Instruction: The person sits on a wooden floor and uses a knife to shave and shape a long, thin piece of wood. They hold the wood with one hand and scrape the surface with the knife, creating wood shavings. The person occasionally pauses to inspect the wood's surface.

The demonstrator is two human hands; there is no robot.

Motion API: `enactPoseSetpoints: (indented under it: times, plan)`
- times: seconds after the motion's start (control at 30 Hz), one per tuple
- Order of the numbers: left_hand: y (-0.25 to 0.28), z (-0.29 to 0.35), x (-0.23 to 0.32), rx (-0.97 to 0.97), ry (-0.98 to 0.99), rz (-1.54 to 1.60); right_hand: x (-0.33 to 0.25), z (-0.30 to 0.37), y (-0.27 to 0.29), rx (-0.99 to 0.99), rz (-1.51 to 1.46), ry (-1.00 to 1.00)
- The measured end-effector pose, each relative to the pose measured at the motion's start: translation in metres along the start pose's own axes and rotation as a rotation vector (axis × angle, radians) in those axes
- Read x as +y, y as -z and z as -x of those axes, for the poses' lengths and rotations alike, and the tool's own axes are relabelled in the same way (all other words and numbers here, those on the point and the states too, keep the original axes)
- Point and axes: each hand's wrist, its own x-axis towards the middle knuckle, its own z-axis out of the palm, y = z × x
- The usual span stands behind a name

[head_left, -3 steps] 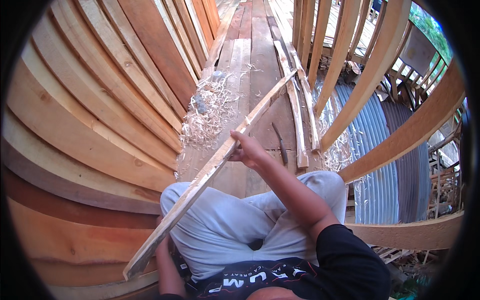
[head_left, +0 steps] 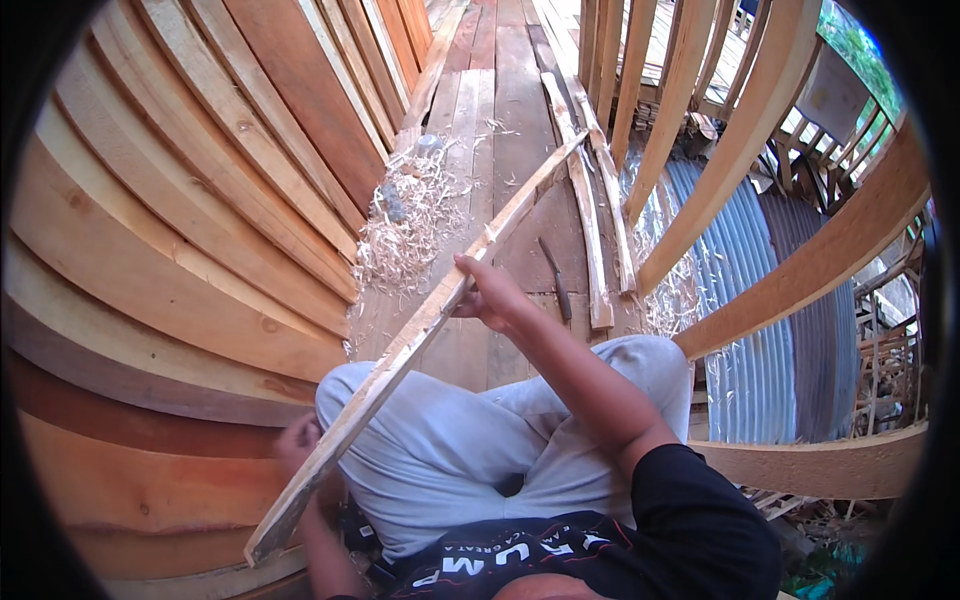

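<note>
A long pale strip of wood [head_left: 424, 318] with rough, partly barked edges slants from beside my left hip up and away to the right. My right hand [head_left: 484, 292] is wrapped round it near the middle, above the floor boards. My left hand [head_left: 300, 440] is on the left, next to my left knee and the plank wall; the strip passes in front of my wrist. Blur hides its fingers, and nothing can be made out in it. A knife [head_left: 558, 280] with a dark handle lies on the boards to the right of my right hand.
Curly wood shavings [head_left: 412, 220] are heaped on the left beside the plank wall [head_left: 180, 250]. Two more rough strips [head_left: 590, 230] lie along the right side of the floor. Upright wooden slats [head_left: 735, 180] stand at the right edge, with corrugated roofing sheets [head_left: 740, 300] below.
My left hand has risen from behind the strip to beside my left knee. My right hand stays on the strip. The whole view has shifted slightly.
</note>
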Motion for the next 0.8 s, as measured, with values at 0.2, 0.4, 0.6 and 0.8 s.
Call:
enactPoseSetpoints:
  times: [0.2,0.4,0.6,0.8]
  plan:
    - [-0.018,-0.035,0.125,-0.339,-0.041,0.892,-0.022,0.006,0.007,-0.017,0.007,0.083]
    - [-0.082,-0.097,0.201,-1.284,0.222,1.257,-0.035,0.027,0.000,-0.119,0.027,0.139]
    - [-0.102,-0.118,0.224,-1.111,0.001,1.177,-0.052,0.033,-0.003,-0.048,0.140,0.171]
    - [-0.107,-0.109,0.206,-1.100,-0.010,1.575,-0.064,0.036,-0.008,-0.102,0.459,0.214]
